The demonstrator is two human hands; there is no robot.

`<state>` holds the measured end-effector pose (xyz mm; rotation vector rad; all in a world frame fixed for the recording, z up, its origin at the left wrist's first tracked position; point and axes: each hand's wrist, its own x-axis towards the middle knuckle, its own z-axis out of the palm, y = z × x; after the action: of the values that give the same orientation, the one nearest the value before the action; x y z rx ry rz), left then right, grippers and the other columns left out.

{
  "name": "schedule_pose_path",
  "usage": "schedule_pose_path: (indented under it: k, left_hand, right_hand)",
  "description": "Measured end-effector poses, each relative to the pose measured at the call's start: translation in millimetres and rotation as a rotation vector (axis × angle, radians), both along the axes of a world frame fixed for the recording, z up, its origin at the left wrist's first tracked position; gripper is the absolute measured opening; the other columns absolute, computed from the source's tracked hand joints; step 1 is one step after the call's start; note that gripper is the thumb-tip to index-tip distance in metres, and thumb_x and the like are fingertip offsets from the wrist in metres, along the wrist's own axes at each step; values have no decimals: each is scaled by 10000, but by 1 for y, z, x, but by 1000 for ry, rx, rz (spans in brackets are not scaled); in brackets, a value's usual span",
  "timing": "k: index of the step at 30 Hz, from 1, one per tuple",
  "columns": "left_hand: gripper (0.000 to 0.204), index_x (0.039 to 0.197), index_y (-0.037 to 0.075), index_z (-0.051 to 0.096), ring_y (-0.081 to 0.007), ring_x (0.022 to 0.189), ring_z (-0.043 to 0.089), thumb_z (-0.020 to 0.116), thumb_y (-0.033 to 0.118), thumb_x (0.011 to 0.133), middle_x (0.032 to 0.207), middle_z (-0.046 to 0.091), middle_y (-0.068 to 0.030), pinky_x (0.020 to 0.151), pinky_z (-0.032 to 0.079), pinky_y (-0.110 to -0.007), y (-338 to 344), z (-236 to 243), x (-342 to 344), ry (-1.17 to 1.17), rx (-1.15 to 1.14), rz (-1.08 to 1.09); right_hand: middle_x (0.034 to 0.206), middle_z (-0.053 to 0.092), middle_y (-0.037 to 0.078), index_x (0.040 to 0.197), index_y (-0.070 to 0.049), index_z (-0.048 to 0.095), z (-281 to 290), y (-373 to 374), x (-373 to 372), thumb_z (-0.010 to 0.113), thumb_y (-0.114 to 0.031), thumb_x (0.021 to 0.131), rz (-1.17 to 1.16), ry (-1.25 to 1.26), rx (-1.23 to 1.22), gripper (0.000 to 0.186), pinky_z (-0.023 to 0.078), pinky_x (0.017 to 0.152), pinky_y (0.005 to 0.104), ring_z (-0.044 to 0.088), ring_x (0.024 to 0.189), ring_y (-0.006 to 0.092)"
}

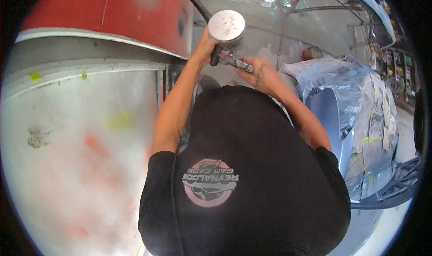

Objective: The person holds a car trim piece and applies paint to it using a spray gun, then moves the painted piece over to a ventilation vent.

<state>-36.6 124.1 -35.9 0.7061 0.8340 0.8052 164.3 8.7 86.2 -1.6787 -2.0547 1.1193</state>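
A paint spray gun with a round, white-topped cup (227,25) is held out in front of me. My left hand (205,48) is closed around the side of the cup, near the dark front part of the gun. On the gun's metal body (232,59), to the right, my right hand (262,75) grips the rear end with its fingers curled. Dark specks mark the white top of the cup. Some of the left fingers are hidden behind the cup.
A red panel (112,13) and a pale wall with paint smears (90,134) stand at left. At right, a blue car part (325,110) lies among plastic and paper masking (369,116). Metal stands (326,8) and a small can (308,54) are farther off.
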Motion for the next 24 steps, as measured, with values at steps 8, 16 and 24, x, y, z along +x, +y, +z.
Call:
schedule_pose_path:
  k: [8, 16, 24]
  left_hand:
    - [741, 1526, 125, 278, -242, 808, 691, 573, -104, 886, 1061, 636, -154, 627, 602, -368, 33, 19, -5, -54, 36, -121]
    - [866, 1615, 193, 187, -230, 887, 672, 569, -97, 894, 1064, 628, -124, 748, 587, -390, 67, 18, -17, -112, 36, -261]
    - [888, 1620, 122, 237, -206, 827, 685, 643, -130, 871, 994, 659, -93, 746, 596, -351, 79, 8, -18, -1, 185, -261]
  right_hand:
    - [833, 680, 269, 1113, -4, 684, 1, 0, -33, 681, -272, 944, -216, 4, 129, 317, 505, 698, 469, 677, 763, 433]
    - [855, 680, 276, 1081, 2, 683, 22, 9, -60, 688, -262, 935, -373, -42, 157, 301, 507, 709, 475, 667, 816, 463]
    - [827, 676, 252, 1036, -19, 690, 16, 22, -90, 698, -258, 919, -529, -10, 148, 266, 514, 718, 465, 660, 789, 442]
